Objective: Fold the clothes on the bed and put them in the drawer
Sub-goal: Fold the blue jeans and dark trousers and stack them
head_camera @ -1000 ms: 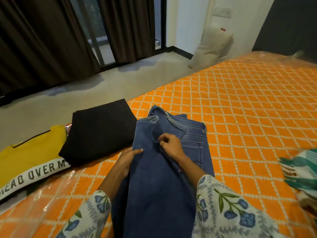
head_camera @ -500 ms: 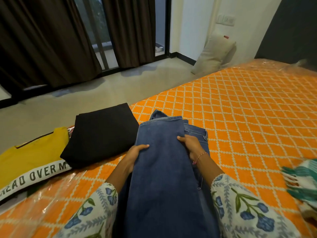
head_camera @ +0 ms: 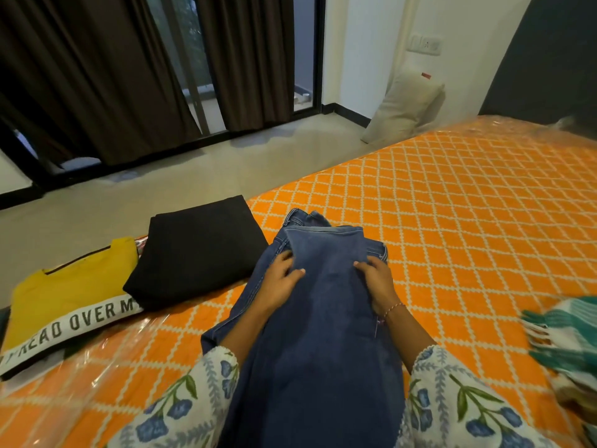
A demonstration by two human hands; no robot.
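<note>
Status: folding is mid-way, nothing in a drawer yet as far as this view shows; no drawer is in frame.

Done: a black garment (head_camera: pixel 197 253) lies folded into a neat rectangle on the bed (head_camera: pixel 452 221), near its left edge. Just beside it, further left, a yellow top (head_camera: pixel 64 302) with a white lettered band lies flat and looks folded too, the black piece overlapping its right corner.

In hand: the blue jeans (head_camera: pixel 323 318) lie lengthwise in front of the person, waistband end away from them, one layer doubled over on top. The left hand (head_camera: pixel 279 281) rests on the denim at the left side of the top layer, fingers spread and pressing rather than gripping. The right hand (head_camera: pixel 376 281) sits at the right edge of that layer with fingers bent over the fabric; the view is too poor to say whether it pinches the edge or just pushes it flat, so that one stays undecided.

Left: the jeans probably need at least one more cross fold to match the black piece. A green and white striped cloth (head_camera: pixel 568 337) with fringe sits bunched at the right edge of the frame, blurred, apparently unfolded. After that, everything goes to the drawer.
</note>
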